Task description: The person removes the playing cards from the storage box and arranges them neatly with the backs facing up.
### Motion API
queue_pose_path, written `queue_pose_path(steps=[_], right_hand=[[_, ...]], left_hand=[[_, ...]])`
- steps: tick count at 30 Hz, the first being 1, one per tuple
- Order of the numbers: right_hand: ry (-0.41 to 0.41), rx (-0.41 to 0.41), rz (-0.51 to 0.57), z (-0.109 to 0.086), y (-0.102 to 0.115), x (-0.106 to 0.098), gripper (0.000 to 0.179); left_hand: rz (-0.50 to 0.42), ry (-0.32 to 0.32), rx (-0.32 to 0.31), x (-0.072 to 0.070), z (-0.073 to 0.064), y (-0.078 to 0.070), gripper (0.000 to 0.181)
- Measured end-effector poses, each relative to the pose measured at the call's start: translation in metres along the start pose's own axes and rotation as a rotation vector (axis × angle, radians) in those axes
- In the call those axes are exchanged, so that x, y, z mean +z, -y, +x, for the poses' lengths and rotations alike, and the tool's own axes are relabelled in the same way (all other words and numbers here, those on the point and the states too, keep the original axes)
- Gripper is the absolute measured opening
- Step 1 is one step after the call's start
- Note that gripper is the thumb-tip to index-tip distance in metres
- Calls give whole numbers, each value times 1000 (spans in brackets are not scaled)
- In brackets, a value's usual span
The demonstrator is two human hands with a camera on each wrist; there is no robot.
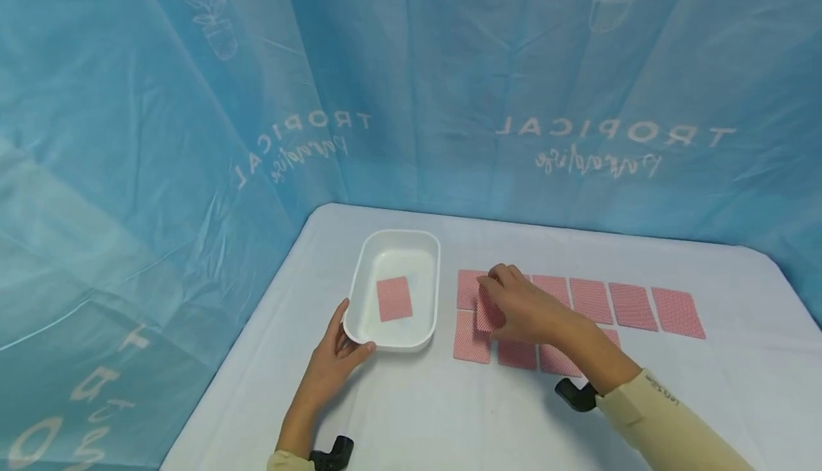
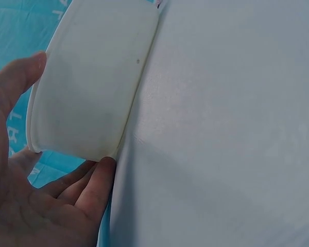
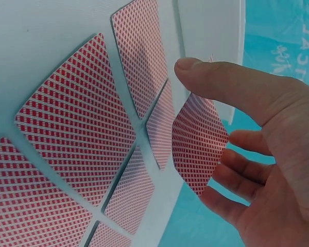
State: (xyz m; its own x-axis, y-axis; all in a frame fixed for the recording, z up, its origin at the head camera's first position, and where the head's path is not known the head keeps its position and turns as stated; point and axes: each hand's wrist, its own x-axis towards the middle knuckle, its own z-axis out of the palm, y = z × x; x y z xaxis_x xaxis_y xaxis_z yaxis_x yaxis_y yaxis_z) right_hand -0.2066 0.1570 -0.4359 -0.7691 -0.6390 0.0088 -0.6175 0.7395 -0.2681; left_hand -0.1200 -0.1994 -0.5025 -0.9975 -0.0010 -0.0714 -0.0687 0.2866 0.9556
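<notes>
My right hand pinches a red-and-white patterned playing card between thumb and fingers, raised above the table. Below and around it, similar playing cards lie pattern side up in two rows. To the left stands a white plastic tray with one card lying flat on its bottom. My left hand holds the tray at its near left corner. The left wrist view shows the thumb on one side of the tray's wall and the other fingers around its corner.
A white cloth covers the table. Blue curtains with white lettering hang behind and to the left. Dark wrist camera mounts show at both wrists.
</notes>
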Motion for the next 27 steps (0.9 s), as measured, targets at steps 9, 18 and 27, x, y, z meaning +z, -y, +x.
queue_pose_path(steps=[9,18,27], right_hand=[[-9,5,-13,-14,-10,4,92],[-11,32,1,-28,-21,4,88],[-22,35,-9,-37,-32,7,87]], left_hand=[[10,-10,24,0,0,4,93],[26,-11,14,1,0,1,93],[49,23,8,-1,-12,-34,92]])
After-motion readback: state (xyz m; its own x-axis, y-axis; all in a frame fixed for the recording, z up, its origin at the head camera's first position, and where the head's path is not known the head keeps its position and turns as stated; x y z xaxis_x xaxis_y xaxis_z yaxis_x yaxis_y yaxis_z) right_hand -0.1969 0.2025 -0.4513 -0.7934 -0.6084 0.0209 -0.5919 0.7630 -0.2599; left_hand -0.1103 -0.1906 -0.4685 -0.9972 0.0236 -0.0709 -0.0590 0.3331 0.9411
